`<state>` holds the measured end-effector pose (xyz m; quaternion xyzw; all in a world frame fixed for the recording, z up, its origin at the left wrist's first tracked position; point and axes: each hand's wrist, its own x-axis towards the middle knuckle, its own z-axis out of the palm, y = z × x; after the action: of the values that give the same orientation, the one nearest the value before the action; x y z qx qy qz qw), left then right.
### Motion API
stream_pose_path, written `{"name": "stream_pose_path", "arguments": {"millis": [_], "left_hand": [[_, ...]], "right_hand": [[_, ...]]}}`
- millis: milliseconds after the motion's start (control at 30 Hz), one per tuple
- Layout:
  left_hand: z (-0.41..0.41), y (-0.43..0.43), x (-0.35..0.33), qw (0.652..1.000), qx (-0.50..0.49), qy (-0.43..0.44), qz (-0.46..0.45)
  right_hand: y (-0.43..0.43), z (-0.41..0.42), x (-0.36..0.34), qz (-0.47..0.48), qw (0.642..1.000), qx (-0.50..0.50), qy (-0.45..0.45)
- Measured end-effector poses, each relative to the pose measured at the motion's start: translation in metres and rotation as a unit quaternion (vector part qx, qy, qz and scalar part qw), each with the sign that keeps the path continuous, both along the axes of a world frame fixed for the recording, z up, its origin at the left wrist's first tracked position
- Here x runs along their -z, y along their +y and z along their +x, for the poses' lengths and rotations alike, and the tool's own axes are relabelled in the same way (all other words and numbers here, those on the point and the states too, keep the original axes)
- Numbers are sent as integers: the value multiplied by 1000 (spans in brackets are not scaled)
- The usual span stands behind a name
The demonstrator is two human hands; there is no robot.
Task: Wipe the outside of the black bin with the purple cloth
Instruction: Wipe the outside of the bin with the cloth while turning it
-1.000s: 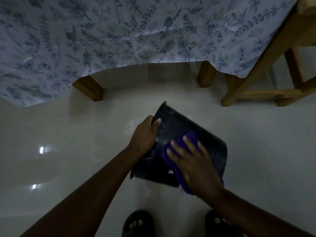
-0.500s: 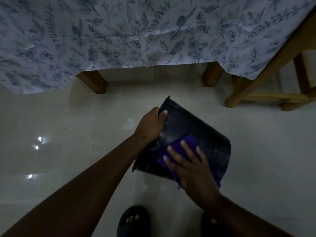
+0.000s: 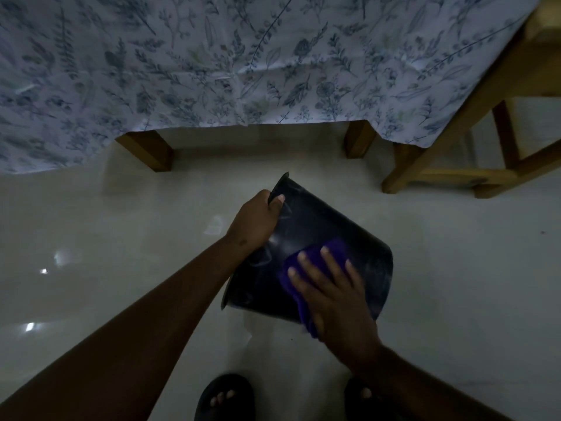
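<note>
The black bin point(image 3: 321, 226) is tipped on its side above the pale floor, its rim toward the left and its base to the right. My left hand point(image 3: 256, 221) grips the rim, thumb over the edge. My right hand point(image 3: 331, 290) lies flat, fingers spread, pressing the purple cloth point(image 3: 315, 253) against the bin's upper side wall near its base. Part of the cloth hangs under my palm at the bin's near edge.
A table draped in a blue floral cloth point(image 3: 212, 62) fills the top, with wooden legs point(image 3: 148, 150) behind the bin. A wooden stool frame point(image 3: 449, 165) stands at the right. My feet in dark sandals point(image 3: 224, 396) are just below the bin on the glossy floor point(image 3: 91, 238).
My right hand has slid the purple cloth along the bin's side toward its base. The left hand keeps the same grip on the rim.
</note>
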<state>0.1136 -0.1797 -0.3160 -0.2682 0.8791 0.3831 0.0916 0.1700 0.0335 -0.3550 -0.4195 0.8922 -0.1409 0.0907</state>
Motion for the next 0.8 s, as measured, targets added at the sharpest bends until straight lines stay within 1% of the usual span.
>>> {"name": "stream_pose_path", "arguments": {"millis": [67,133,167,233,300,400,467,567,667,733,800], "left_hand": [[2,1,-4,999,-5,17,38],[17,4,-10,994,-29,46,98],[29,7,-11,991,-32,62,110],[49,12,-11,991,-17,86,97],[52,15,-8,992,-18,98,76],[33,13,-6,993,-34,101,44],[19,10,-5,994,-38,92,38],[8,4,-2,995,-36,79,49],[13,4,-3,993,-39,82,73],[22,6,-1,990,-41,93,99],[28,7,-1,989,-38,91,113]], "right_hand": [[9,4,4,-11,1000,-23,0],[6,-15,2,-23,1000,4,-10],[1,-27,-1,-29,999,30,-21],[-10,-51,-6,-60,993,91,-51],[-19,-71,-7,-78,986,134,-68],[-25,-95,-7,-74,982,150,-89],[-23,-91,-7,-51,986,133,-82],[-7,-49,0,14,999,36,-6],[10,-30,8,34,999,-39,17],[11,-43,5,41,998,-45,27],[2,-58,-4,30,1000,-9,-3]]}}
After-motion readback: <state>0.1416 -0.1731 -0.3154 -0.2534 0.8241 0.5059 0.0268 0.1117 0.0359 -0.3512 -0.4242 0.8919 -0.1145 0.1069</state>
